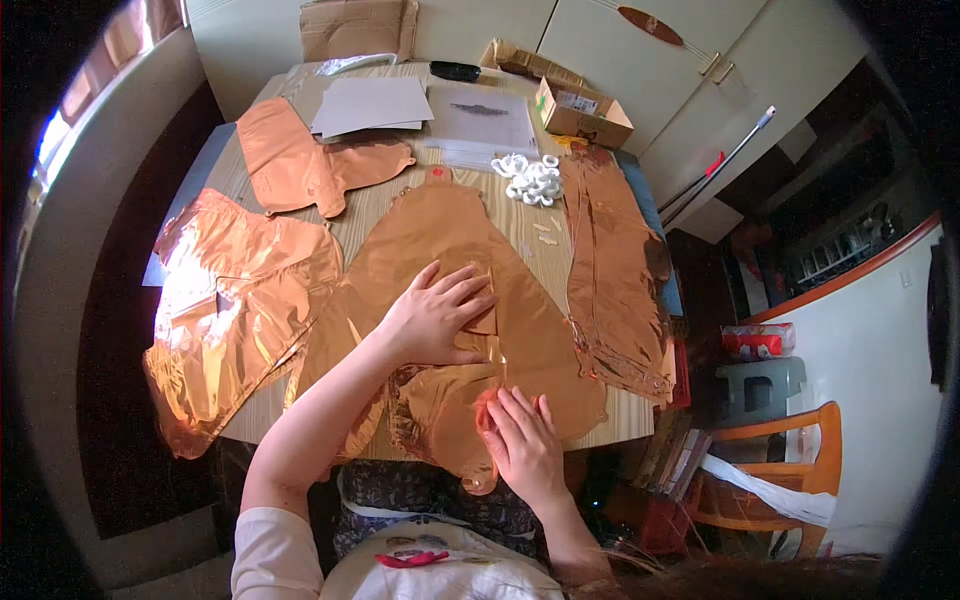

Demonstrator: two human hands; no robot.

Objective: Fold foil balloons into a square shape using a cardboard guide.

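A large flat copper-coloured foil balloon point(430, 225), uninflated, lies in front of me with a red dot on its far tab. My left hand point(440, 318) rests flat on its middle, fingers spread. Near the balloon's front edge, my right hand point(525, 440) presses down with its fingers over a soft orange-red wad point(486, 410); what the wad is made of I cannot tell. Between the hands runs a folded foil flap point(440, 400), creased and shiny. The foil's near end hangs at the table edge above my lap.
More copper foil pieces lie at left point(250, 290), far left point(285, 160) and right point(615, 260). Behind are grey sheets point(375, 105), a clear plastic stack point(485, 115), white rings point(532, 180) and an open cardboard box point(590, 118). A wooden chair point(825, 450) stands at right.
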